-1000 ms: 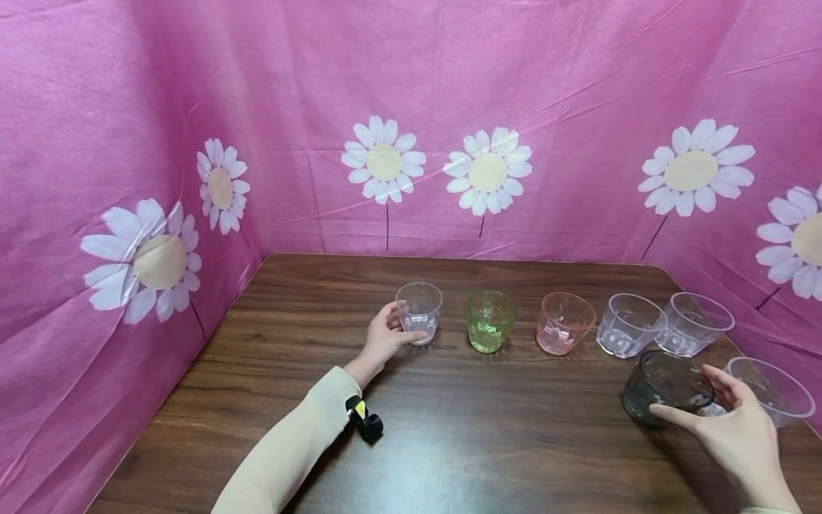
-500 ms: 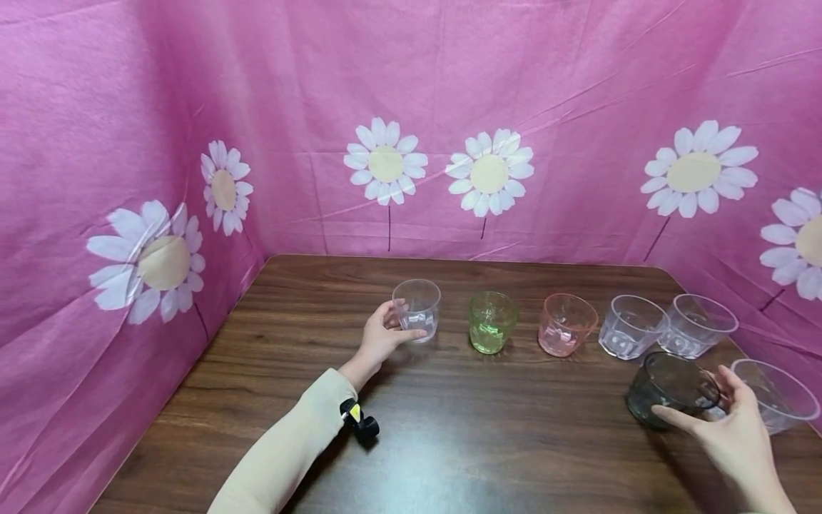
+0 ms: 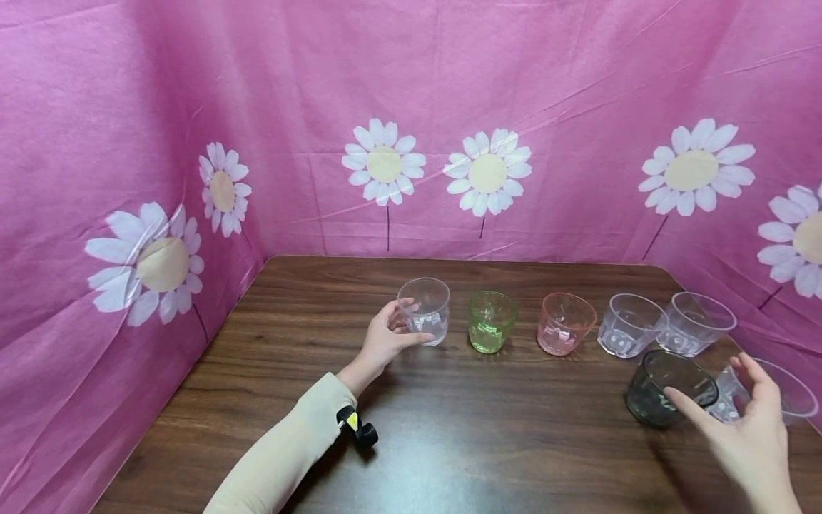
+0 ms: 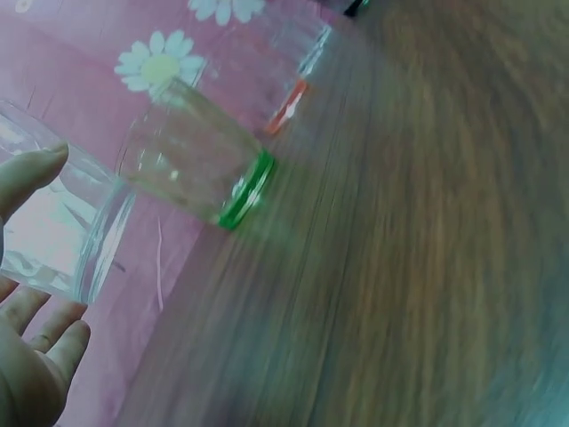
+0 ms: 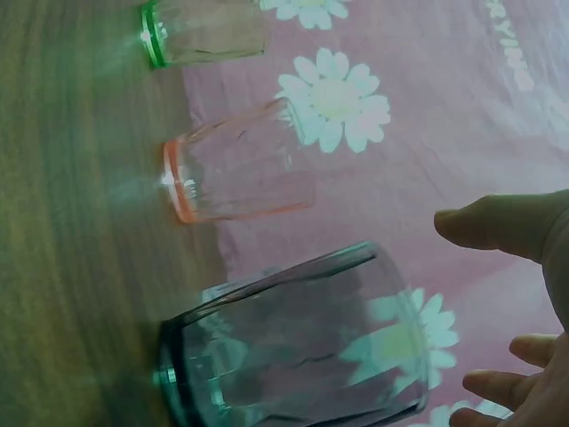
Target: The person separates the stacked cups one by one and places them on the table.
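My left hand [image 3: 385, 339] grips a clear plastic tumbler [image 3: 429, 311] between thumb and fingers, to the left of a green tumbler [image 3: 491, 323]. In the left wrist view its base stands out against pink cloth; whether it touches the table I cannot tell. At the right, a dark grey tumbler [image 3: 671, 391] stands upright on the table. Beside it my right hand [image 3: 745, 425] is spread with nothing in it. The right wrist view shows a gap between the thumb [image 5: 493, 222] and the dark tumbler's rim.
A pink-orange tumbler [image 3: 565, 325] and two clear tumblers, one in front [image 3: 632, 327] and one behind [image 3: 698, 325], continue the row rightward. Another clear tumbler [image 3: 793, 400] stands partly behind my right hand. Pink flowered cloth [image 3: 437, 71] walls the wooden table [image 3: 462, 435].
My right hand has let go of the dark tumbler and drawn slightly right, its fingers spreading. The clear tumbler in my left hand has shifted slightly right, closer to the green one.
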`<act>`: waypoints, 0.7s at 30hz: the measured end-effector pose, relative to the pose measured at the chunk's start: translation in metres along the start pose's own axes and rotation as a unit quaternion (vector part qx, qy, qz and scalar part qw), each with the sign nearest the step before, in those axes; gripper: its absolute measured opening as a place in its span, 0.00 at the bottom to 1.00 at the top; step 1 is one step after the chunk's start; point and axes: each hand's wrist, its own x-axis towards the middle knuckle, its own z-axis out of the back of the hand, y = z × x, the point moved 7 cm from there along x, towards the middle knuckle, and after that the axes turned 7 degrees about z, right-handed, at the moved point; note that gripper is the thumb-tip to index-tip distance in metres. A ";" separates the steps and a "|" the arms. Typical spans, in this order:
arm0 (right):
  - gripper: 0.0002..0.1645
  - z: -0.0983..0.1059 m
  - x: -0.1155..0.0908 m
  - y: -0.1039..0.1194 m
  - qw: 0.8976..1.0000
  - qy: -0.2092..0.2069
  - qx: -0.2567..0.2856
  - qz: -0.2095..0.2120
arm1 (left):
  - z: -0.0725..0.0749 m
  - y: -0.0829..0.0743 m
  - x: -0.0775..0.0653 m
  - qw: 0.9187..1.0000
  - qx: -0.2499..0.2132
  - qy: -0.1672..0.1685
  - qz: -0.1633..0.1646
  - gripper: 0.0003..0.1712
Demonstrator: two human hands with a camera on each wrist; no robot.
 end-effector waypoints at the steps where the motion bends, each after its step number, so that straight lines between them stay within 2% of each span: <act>1: 0.57 0.001 0.000 0.004 1.000 -0.007 -0.003 0.004 | -0.003 -0.001 -0.001 1.000 0.000 0.006 -0.002 0.39; 8: 0.55 0.002 -0.002 0.027 0.998 -0.044 -0.017 0.048 | -0.028 -0.010 -0.012 0.998 0.003 0.055 -0.015 0.40; 16: 0.55 -0.001 -0.007 0.047 0.995 -0.043 -0.006 0.091 | -0.060 -0.014 -0.025 0.993 0.002 0.113 -0.017 0.40; 21: 0.55 -0.006 -0.012 0.064 0.989 -0.042 -0.004 0.142 | -0.082 -0.012 -0.031 0.988 0.005 0.153 -0.010 0.40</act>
